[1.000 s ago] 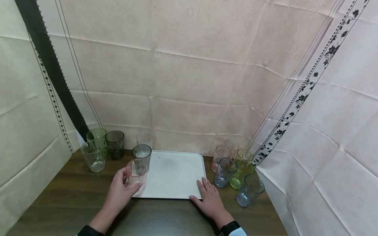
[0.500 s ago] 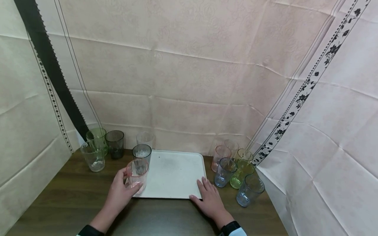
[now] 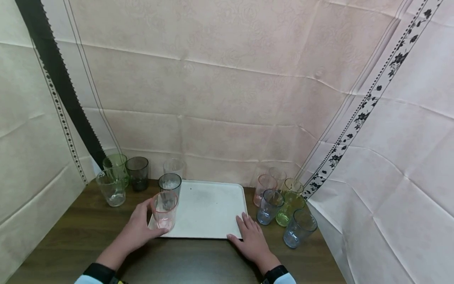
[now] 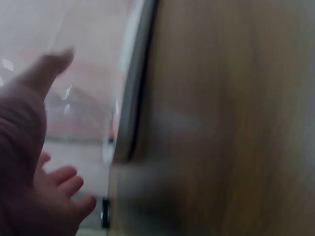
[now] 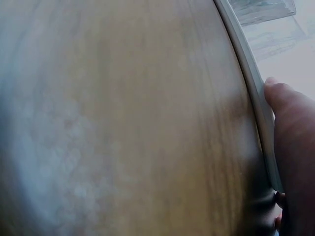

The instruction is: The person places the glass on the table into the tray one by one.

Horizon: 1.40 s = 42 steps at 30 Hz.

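Observation:
A pink-tinted drinking glass (image 3: 165, 213) stands upright on the front left of a white tray (image 3: 213, 209). My left hand (image 3: 140, 227) is beside it, thumb and fingers spread apart around its near left side; in the left wrist view, the thumb (image 4: 56, 64) stands away from the fingers. Just behind the pink glass is a dark grey glass (image 3: 171, 183), and farther back a clear glass (image 3: 173, 166), both along the tray's left side. My right hand (image 3: 251, 240) rests at the tray's front right corner with fingers extended, its thumb at the rim in the right wrist view.
Left of the tray stand a clear glass (image 3: 112, 191), a green glass (image 3: 118, 165) and a dark glass (image 3: 138, 173). Several glasses crowd the right side, including a blue glass (image 3: 271, 207), a yellow-green glass (image 3: 290, 211) and another blue glass (image 3: 299, 230). Cloth hangs behind.
My left hand has loosened from the pink glass and drawn slightly left and back, its fingers opening. The glass stays in place on the tray. My right hand has not moved.

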{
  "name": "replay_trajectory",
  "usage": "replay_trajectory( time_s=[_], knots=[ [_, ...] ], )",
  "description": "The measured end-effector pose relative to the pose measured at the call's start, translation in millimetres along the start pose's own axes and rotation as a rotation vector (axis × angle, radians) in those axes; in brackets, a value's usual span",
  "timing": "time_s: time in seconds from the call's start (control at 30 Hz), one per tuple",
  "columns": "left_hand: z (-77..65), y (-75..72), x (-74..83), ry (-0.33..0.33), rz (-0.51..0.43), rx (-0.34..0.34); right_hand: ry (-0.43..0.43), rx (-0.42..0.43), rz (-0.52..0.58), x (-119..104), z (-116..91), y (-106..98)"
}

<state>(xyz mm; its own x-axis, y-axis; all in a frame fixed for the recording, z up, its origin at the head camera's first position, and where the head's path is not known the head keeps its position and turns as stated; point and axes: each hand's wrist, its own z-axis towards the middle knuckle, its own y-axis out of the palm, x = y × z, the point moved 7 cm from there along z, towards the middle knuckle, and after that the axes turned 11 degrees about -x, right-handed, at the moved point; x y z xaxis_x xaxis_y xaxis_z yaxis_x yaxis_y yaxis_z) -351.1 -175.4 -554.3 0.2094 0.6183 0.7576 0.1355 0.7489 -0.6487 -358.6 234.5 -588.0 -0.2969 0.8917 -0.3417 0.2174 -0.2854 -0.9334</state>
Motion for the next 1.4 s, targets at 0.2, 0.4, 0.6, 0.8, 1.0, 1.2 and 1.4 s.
replay_trajectory(
  time_s=[0.2,0.4,0.6,0.8,1.0,1.2,1.4],
  knots=[
    [21.0,0.2,-20.6,0.064,0.152,-0.186,0.000,0.011,-0.007,1.8,0.0,-0.4],
    [33.6,4.2,-30.3,0.022,0.243,-0.286,-0.010,0.011,-0.011,-0.9,0.4,-1.2],
    [41.1,9.1,-27.6,0.012,0.276,-0.318,0.019,-0.002,-0.008,3.2,0.3,-3.0],
    [40.5,8.6,-26.5,0.016,0.273,-0.318,0.019,-0.012,-0.044,6.3,2.1,-0.5],
    [33.8,1.2,-30.2,0.015,0.312,-0.303,-0.012,-0.017,-0.036,-1.4,3.1,-0.9],
    [33.1,-0.7,-30.7,0.010,0.276,-0.323,-0.001,0.004,-0.026,-5.6,-17.5,-15.5],
    [36.5,3.9,-28.2,-0.011,0.256,-0.355,0.022,0.079,0.018,2.9,-58.3,-30.2]
  ],
)
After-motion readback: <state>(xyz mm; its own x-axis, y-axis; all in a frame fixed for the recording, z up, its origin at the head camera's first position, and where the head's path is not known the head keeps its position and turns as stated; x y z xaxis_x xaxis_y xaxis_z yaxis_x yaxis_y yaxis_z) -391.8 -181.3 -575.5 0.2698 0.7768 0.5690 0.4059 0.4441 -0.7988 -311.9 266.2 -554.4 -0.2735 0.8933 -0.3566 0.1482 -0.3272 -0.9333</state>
